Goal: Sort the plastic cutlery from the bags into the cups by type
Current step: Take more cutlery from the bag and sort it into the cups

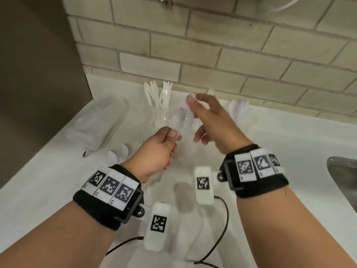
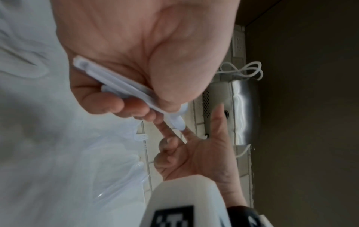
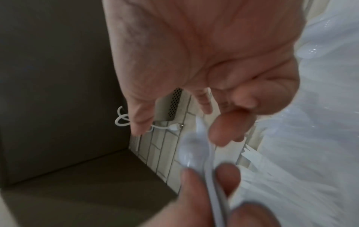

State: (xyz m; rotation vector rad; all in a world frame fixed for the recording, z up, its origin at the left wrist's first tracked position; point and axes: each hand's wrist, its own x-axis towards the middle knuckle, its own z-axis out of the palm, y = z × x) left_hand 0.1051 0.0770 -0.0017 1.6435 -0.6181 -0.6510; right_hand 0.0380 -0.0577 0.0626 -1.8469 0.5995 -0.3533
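My left hand (image 1: 172,136) grips white plastic spoons (image 1: 179,117) by the handles, with the bowls pointing up and away. In the left wrist view the spoon handles (image 2: 116,86) run across the palm under curled fingers. My right hand (image 1: 199,120) hovers open just right of the spoon bowls, fingers spread and holding nothing. The right wrist view shows a spoon bowl (image 3: 194,152) pinched by the left thumb and finger below the right palm. Along the wall stand a clear cup of knives (image 1: 160,99), a cup of forks (image 1: 210,91) partly hidden by the right hand, and a cup of spoons (image 1: 239,109).
A clear plastic bag (image 1: 96,122) lies on the white counter (image 1: 48,180) at the left, with loose spoons (image 1: 116,153) beside it. A steel sink (image 1: 343,180) cuts into the counter at the right. A brick wall backs the cups; a dark panel closes the left side.
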